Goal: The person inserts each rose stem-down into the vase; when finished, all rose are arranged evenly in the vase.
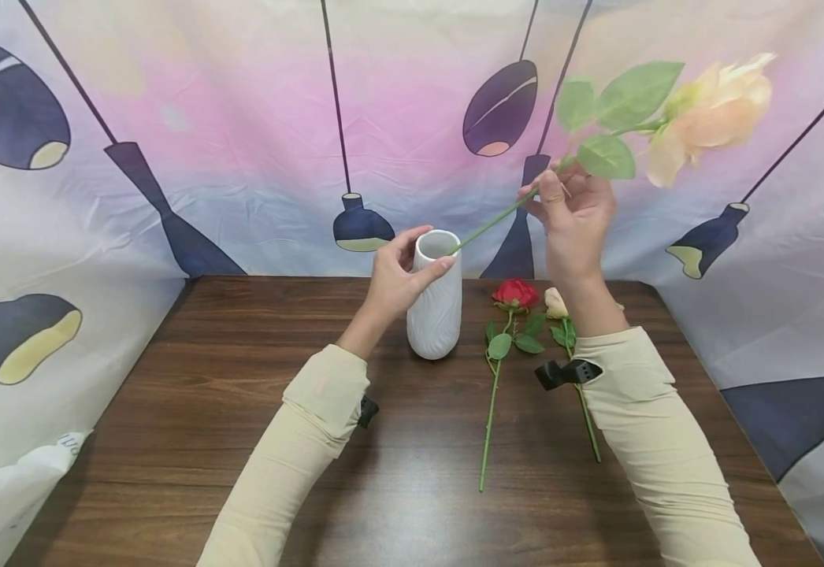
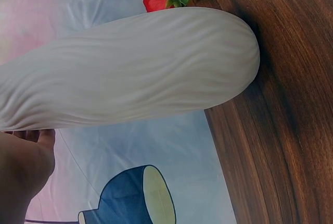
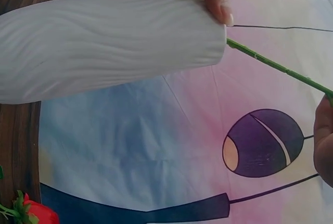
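Observation:
A white vase [image 1: 435, 315] with wavy ridges stands upright on the table. My left hand [image 1: 403, 272] grips it near the rim, thumb along the front and fingers behind. My right hand [image 1: 575, 216] pinches the green stem of a peach rose [image 1: 720, 114] above and to the right of the vase. The rose slants, its bloom up at the right and its stem's lower end at the vase mouth. In the right wrist view the stem [image 3: 281, 67] reaches the rim beside the left thumb; its tip is hidden by the vase.
A red rose [image 1: 516, 294] lies on the brown wooden table [image 1: 242, 441] right of the vase. Beside it lies a cream rose [image 1: 556, 304], partly covered by my right forearm. A printed cloth backdrop [image 1: 256, 118] rises behind and at both sides.

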A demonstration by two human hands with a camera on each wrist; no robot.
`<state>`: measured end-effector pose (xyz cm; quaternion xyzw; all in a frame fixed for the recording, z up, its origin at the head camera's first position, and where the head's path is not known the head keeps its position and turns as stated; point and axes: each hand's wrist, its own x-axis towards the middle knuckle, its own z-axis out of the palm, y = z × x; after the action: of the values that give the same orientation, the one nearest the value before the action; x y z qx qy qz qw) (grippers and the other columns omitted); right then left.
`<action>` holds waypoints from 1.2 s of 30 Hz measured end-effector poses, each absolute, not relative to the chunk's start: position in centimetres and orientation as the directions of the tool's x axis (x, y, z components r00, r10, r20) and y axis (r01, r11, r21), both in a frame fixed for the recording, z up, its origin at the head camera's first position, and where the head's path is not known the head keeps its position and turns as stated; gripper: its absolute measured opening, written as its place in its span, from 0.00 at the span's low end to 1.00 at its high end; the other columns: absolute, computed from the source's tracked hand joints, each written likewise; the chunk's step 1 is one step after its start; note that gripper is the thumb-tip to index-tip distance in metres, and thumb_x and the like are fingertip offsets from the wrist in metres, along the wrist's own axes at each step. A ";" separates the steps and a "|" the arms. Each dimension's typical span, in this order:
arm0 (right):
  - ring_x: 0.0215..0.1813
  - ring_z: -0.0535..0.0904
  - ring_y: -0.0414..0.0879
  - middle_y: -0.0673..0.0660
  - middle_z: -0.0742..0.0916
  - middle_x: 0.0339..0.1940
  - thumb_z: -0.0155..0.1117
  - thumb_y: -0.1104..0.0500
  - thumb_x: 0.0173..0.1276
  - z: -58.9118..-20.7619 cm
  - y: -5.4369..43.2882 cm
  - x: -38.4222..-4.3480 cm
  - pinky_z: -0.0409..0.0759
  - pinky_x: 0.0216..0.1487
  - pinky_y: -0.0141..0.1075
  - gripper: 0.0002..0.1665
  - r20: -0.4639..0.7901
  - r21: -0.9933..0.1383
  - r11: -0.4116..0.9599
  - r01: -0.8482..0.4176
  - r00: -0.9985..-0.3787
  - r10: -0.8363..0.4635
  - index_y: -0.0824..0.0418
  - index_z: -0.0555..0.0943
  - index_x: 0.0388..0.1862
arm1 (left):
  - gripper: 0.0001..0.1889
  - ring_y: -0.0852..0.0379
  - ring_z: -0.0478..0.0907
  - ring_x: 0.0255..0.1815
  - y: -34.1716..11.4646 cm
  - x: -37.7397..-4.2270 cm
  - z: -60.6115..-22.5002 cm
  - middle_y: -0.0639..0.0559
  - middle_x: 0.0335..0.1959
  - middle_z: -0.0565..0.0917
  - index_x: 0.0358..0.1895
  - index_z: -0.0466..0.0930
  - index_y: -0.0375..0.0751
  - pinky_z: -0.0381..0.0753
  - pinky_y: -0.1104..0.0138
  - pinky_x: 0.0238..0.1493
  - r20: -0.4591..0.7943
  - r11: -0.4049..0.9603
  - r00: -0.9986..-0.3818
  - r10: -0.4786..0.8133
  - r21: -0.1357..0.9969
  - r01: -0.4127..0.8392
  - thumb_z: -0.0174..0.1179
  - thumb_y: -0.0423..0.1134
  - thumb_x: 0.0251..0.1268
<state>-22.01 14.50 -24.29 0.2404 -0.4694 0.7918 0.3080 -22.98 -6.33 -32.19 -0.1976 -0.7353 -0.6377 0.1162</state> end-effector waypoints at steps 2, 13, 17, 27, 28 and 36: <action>0.30 0.85 0.44 0.51 0.84 0.26 0.52 0.76 0.73 -24.5 14.4 -22.1 0.87 0.37 0.35 0.14 0.671 -0.610 -0.349 -0.712 -0.698 0.251 0.59 0.77 0.36 | 0.30 0.46 0.84 0.54 -6.3 -23.0 -32.2 0.34 0.54 0.84 0.67 0.74 0.31 0.84 0.65 0.55 0.424 0.110 -0.894 0.142 0.891 0.440 0.70 0.33 0.61; 0.32 0.87 0.41 0.48 0.85 0.29 0.53 0.77 0.72 -25.5 13.6 -22.1 0.88 0.39 0.34 0.19 0.673 -0.646 -0.313 -0.696 -0.713 0.196 0.55 0.81 0.33 | 0.30 0.46 0.84 0.53 -6.4 -22.9 -32.1 0.33 0.54 0.84 0.67 0.74 0.31 0.84 0.68 0.53 0.425 0.102 -0.894 0.145 0.892 0.440 0.70 0.32 0.61; 0.33 0.87 0.40 0.47 0.86 0.27 0.54 0.77 0.72 -25.9 13.3 -22.4 0.89 0.41 0.34 0.20 0.692 -0.660 -0.259 -0.705 -0.705 0.157 0.54 0.81 0.34 | 0.30 0.47 0.84 0.53 -6.5 -22.9 -32.1 0.34 0.54 0.84 0.67 0.74 0.31 0.83 0.68 0.53 0.424 0.104 -0.895 0.138 0.892 0.439 0.70 0.32 0.61; 0.34 0.87 0.37 0.44 0.86 0.30 0.55 0.80 0.69 -27.2 12.0 -22.8 0.89 0.42 0.32 0.21 0.730 -0.665 -0.187 -0.723 -0.682 0.041 0.54 0.80 0.39 | 0.30 0.46 0.84 0.53 -6.5 -22.9 -32.1 0.33 0.54 0.84 0.67 0.74 0.30 0.83 0.68 0.54 0.427 0.102 -0.893 0.142 0.891 0.442 0.70 0.32 0.61; 0.34 0.87 0.37 0.43 0.86 0.30 0.55 0.81 0.69 -27.3 11.9 -22.8 0.89 0.42 0.32 0.22 0.732 -0.665 -0.188 -0.722 -0.681 0.025 0.54 0.80 0.39 | 0.30 0.46 0.83 0.53 -6.5 -22.9 -32.1 0.33 0.54 0.84 0.67 0.74 0.30 0.83 0.68 0.54 0.428 0.101 -0.893 0.142 0.891 0.443 0.70 0.32 0.61; 0.36 0.85 0.34 0.41 0.86 0.32 0.62 0.73 0.70 -28.1 11.2 -22.7 0.87 0.46 0.31 0.12 0.683 -0.729 -0.045 -0.683 -0.724 -0.097 0.57 0.81 0.42 | 0.30 0.45 0.83 0.53 -6.4 -22.8 -32.1 0.31 0.54 0.84 0.67 0.73 0.28 0.82 0.72 0.52 0.441 0.090 -0.885 0.147 0.885 0.456 0.70 0.30 0.61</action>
<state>-22.67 11.25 -28.14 0.2978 -0.6541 0.6588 0.2223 -22.83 -6.37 -32.07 -0.2072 -0.7283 -0.6421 0.1202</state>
